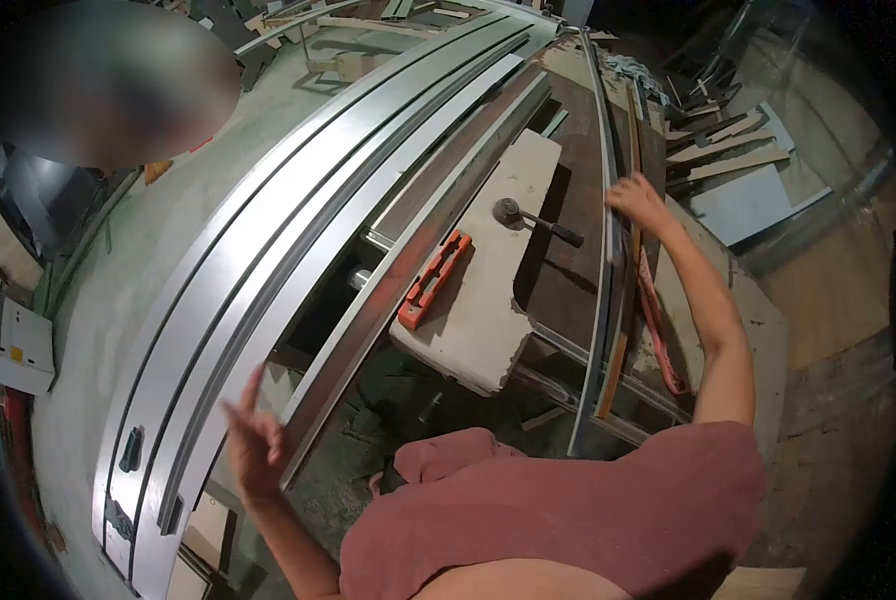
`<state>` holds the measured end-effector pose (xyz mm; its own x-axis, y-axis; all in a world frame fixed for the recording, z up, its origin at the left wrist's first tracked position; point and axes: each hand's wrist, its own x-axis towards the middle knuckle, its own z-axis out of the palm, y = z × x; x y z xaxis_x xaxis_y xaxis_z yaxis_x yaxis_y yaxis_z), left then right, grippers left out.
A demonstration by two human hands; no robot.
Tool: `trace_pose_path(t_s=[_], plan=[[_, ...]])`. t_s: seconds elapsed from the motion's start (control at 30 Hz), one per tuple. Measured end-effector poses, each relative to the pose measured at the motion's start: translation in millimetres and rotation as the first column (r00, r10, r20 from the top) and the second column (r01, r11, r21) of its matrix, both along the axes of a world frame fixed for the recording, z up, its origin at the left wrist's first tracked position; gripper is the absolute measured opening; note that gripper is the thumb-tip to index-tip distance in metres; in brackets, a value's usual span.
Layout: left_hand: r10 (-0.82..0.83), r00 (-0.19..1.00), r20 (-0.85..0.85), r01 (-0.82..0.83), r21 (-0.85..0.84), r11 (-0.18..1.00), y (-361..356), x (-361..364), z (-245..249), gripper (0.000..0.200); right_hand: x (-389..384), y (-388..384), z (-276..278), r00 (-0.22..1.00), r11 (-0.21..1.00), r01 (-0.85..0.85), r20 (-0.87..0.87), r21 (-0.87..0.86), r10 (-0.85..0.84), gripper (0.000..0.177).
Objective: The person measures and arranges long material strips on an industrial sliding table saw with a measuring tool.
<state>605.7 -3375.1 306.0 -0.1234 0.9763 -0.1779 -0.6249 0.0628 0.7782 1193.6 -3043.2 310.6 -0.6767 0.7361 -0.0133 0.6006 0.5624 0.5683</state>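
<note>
My right hand [640,203] is closed at the edge of a long thin metal strip [596,330], which runs lengthwise along the right side of the bench. Off to the left, my left hand [255,440] is raised with its index finger stretched out and holds nothing. It overlaps the near end of a long metal channel [408,262] in this view. Between my hands lies a pale board [503,205] carrying an orange spirit level [435,280] and a clamp handle with a round knob [509,212].
Long silvery panels [230,230] curve along the left. A wooden strip [618,360] and a red strap [651,310] lie right of the metal strip. Offcuts [733,150] are piled at the far right. A person [108,85] is at the upper left.
</note>
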Motion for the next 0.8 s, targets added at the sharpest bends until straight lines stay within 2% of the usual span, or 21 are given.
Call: trace_pose_path(t_s=[0.03,0.07,0.1,0.13,0.27,0.3,0.33,0.37,0.4,0.43,0.47,0.5,0.53,0.57,0.6,0.63,0.67,0.7,0.73,0.77,0.8], plan=[[0.107,0.994,-0.004,-0.108,-0.023,0.994,-17,-10,-1,0.075,8,-20,-10,0.995,0.998,0.066,0.08,-0.008,-0.065,0.02],[0.188,0.982,-0.03,-0.19,-0.048,0.981,-33,-19,-2,0.075,21,-33,-29,1.0,1.0,0.0,-0.022,-0.009,0.0,0.018],[0.271,0.96,-0.064,-0.275,-0.074,0.958,-48,-27,0,0.076,21,-50,-36,0.998,0.995,0.05,0.029,-0.089,-0.047,0.019],[0.338,0.941,-0.016,-0.338,-0.116,0.934,-61,-33,7,0.076,23,-68,-48,1.0,0.995,-0.007,0.003,-0.096,0.007,0.019],[0.45,0.888,-0.094,-0.455,-0.045,0.889,-104,-76,2,0.075,0,-133,-77,0.997,0.949,0.011,-0.068,-0.316,-0.034,0.023],[0.414,0.909,-0.05,-0.415,-0.021,0.91,-116,-90,2,0.075,-2,-148,-87,0.998,0.952,0.019,-0.054,-0.304,-0.037,0.023],[0.416,0.877,-0.241,-0.437,-0.04,0.898,-119,-88,17,0.074,3,-161,-95,0.991,0.932,0.01,-0.118,-0.363,-0.057,0.024],[0.477,0.809,-0.344,-0.526,-0.06,0.849,-124,-92,21,0.071,-2,-175,-91,0.986,0.919,0.05,-0.125,-0.391,-0.107,0.026],[0.437,0.687,-0.58,-0.535,0.002,0.845,-134,-102,22,0.064,18,-170,-108,0.991,0.901,0.03,-0.107,-0.433,-0.084,0.029],[0.418,0.592,-0.689,-0.565,0.016,0.825,-142,-110,27,0.061,-30,-154,-101,0.994,0.891,-0.054,-0.107,-0.45,0.006,0.029],[0.484,0.578,-0.657,-0.687,-0.072,0.723,-141,-109,42,0.062,-36,-174,-91,0.984,0.909,-0.084,-0.18,-0.408,0.01,0.031],[0.481,0.528,-0.699,-0.725,-0.077,0.685,-148,-126,36,0.067,-41,-195,-79,0.966,0.928,-0.093,-0.257,-0.362,-0.003,0.033],[0.445,0.425,-0.788,-0.765,-0.05,0.642,-159,-149,20,0.065,-53,-212,-66,0.941,0.948,-0.084,-0.338,-0.307,-0.027,0.036],[0.466,0.408,-0.785,-0.78,-0.035,0.625,-171,-169,2,0.065,-63,-236,-52,0.907,0.966,-0.06,-0.418,-0.252,-0.053,0.039],[0.3,0.111,-0.948,-0.796,0.096,0.598,-183,-186,-18,0.062,-96,-261,-34,0.867,0.979,-0.024,-0.492,-0.204,-0.081,0.043],[0.095,-0.203,-0.975,-0.769,0.219,0.6,-195,-202,-37,0.059,-143,-279,-14,0.82,0.986,0.021,-0.562,-0.163,-0.11,0.046],[0.1,-0.202,-0.974,-0.772,0.221,0.596,-205,-217,-55,0.059,-135,-282,-25,0.955,0.998,-0.006,-0.295,-0.07,-0.015,0.05],[0.016,-0.261,-0.965,-0.725,0.207,0.657,-212,-226,-72,0.056,-170,-304,-23,0.955,0.998,-0.004,-0.297,-0.066,-0.016,0.05],[-0.06,-0.315,-0.947,-0.672,0.178,0.719,-217,-237,-89,0.052,-213,-332,-22,0.839,0.961,0.075,-0.504,-0.266,-0.205,0.047],[-0.051,-0.308,-0.95,-0.663,0.176,0.727,-217,-249,-106,0.052,-256,-361,-19,0.654,0.881,0.1,-0.637,-0.463,-0.409,0.045],[-0.068,-0.368,-0.927,-0.621,0.191,0.76,-215,-261,-122,0.051,-282,-382,-27,0.676,0.893,0.043,-0.646,-0.447,-0.356,0.044]])
